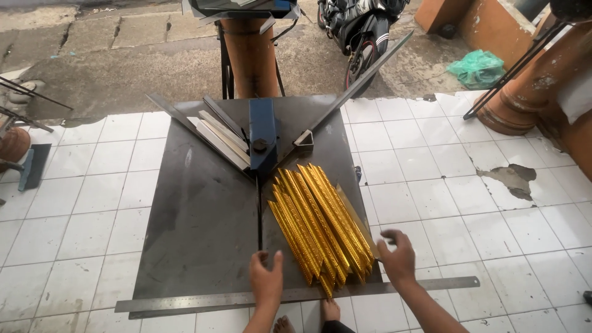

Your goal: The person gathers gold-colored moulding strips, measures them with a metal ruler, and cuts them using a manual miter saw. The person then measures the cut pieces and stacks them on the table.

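At the far left edge, on the white tiled floor (92, 185), a dark flat tool (32, 165) lies beside a reddish pot that is only partly in view. Next comes a dark metal plate (197, 234) laid flat on the tiles, with a long steel ruler (185, 302) running along its near edge and reaching out past both sides. Near the top of the plate, a few pale and grey moulding strips (219, 139) fan out to the left of a blue cutter block (263, 139), from which a thin dark blade line runs straight down the plate toward the person. The left hand (266, 277) rests flat on the plate just above the ruler, fingers spread and loose, gripping nothing, its thumb just beside the near ends of a bundle of gold frame mouldings (320, 222). That bundle lies on the right half of the plate, slanting from the cutter down toward the ruler, the sticks packed side by side with mitred tips. Above it, a long grey bar (354, 86) angles up to the right toward a parked motorcycle (361, 31). The right hand (398, 256) sits at the bundle's lower right edge, fingers curled lightly against the outermost sticks without closing around them. Farther right lie cracked tiles, a green plastic bag (480, 68) and a terracotta column base (524, 98).
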